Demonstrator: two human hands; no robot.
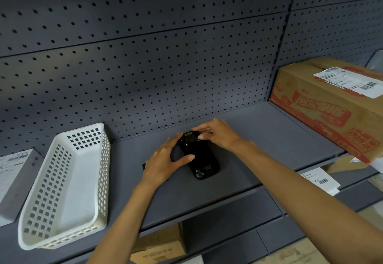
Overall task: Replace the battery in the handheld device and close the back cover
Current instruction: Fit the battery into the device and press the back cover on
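Observation:
A black handheld device (202,158) lies back side up on the grey shelf (259,147), its far end showing a yellow label and small screws. My left hand (165,160) rests on the device's left edge, thumb pressed on the back cover. My right hand (215,132) grips the far top end with its fingertips. A flat black object (143,166) peeks out under my left hand; most of it is hidden.
A white perforated plastic basket (64,187) stands at the left, beside a grey box (14,181) with a label. A large cardboard box (335,106) with red print sits at the right. The pegboard wall (145,56) rises behind. Lower shelves hold cartons.

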